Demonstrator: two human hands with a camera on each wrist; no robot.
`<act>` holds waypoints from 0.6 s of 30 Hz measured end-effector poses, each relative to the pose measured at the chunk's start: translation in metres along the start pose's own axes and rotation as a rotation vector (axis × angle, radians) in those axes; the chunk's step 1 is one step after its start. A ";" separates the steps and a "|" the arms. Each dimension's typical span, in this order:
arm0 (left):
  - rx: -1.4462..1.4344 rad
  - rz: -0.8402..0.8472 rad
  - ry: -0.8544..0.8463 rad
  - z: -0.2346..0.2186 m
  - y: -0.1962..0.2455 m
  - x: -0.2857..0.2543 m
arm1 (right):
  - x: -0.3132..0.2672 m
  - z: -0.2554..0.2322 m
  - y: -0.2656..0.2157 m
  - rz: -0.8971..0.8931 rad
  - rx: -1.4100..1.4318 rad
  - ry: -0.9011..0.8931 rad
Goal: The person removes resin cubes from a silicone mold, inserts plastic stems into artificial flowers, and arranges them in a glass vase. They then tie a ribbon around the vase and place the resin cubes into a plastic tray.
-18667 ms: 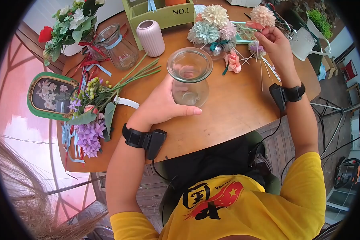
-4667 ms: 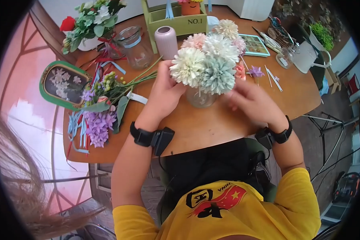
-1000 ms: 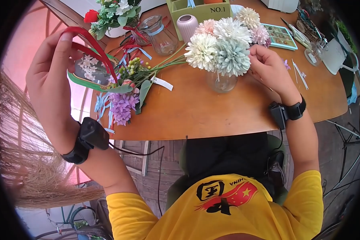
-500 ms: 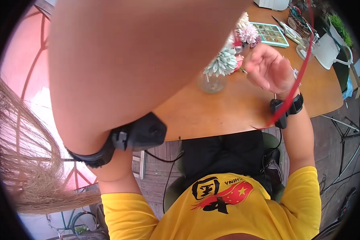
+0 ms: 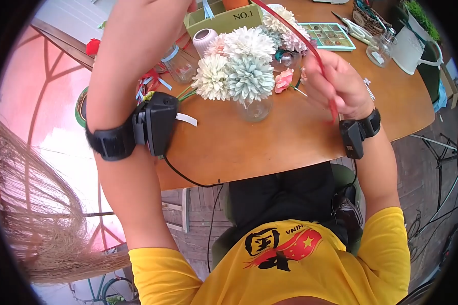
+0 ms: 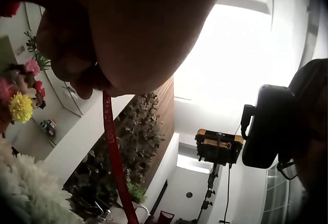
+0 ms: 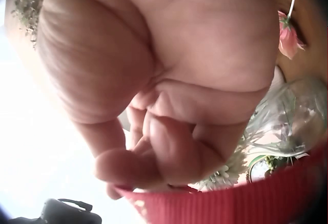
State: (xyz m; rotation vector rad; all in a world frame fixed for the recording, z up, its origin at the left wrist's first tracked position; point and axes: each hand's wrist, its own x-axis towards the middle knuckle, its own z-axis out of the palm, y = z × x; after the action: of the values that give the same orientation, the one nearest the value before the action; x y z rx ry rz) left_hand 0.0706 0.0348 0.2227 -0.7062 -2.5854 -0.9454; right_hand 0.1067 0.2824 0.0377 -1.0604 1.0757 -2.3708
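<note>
A red ribbon (image 5: pixel 301 38) slants down from the top of the head view to the right hand (image 5: pixel 336 84), whose curled fingers pinch it near its end; the right wrist view shows the ribbon (image 7: pixel 225 203) at the fingertips. Raised high, the left hand is largely cut off by the head view's top edge. In the left wrist view the left hand (image 6: pixel 123 34) has curled fingers with the ribbon (image 6: pixel 114 147) hanging from them. Between the arms, a glass vase (image 5: pixel 255 109) on the table holds white, pink and blue-green pompom flowers (image 5: pixel 249 76).
A pink flower (image 5: pixel 284 81) lies right of the vase on the wooden table (image 5: pixel 239 152). Behind stand a pale pink vase (image 5: pixel 204 40), a green "NO.1" box (image 5: pixel 224 21) and a glass jar (image 5: pixel 180 63). Further right are a compartment tray (image 5: pixel 328 36), a small bottle (image 5: pixel 381 51) and a white watering can (image 5: pixel 409 51).
The left hand has carried the ribbon from the far left to high above the table. The right hand has left the flowers and, open half a second ago, now pinches the ribbon.
</note>
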 end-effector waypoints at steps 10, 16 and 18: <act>-0.196 -0.032 -0.140 0.044 -0.129 0.013 | 0.019 -0.003 0.015 0.030 -0.137 0.619; -0.294 -0.107 -0.180 0.051 -0.162 -0.024 | 0.018 0.001 0.015 0.348 -0.368 0.574; -0.321 -0.187 -0.196 0.054 -0.173 -0.034 | 0.016 0.006 0.016 0.393 -0.422 0.548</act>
State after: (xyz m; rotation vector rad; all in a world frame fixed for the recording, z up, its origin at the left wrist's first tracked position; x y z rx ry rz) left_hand -0.0001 -0.0554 0.0781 -0.6729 -2.7359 -1.4392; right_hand 0.1003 0.2597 0.0368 -0.2404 1.8387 -2.1954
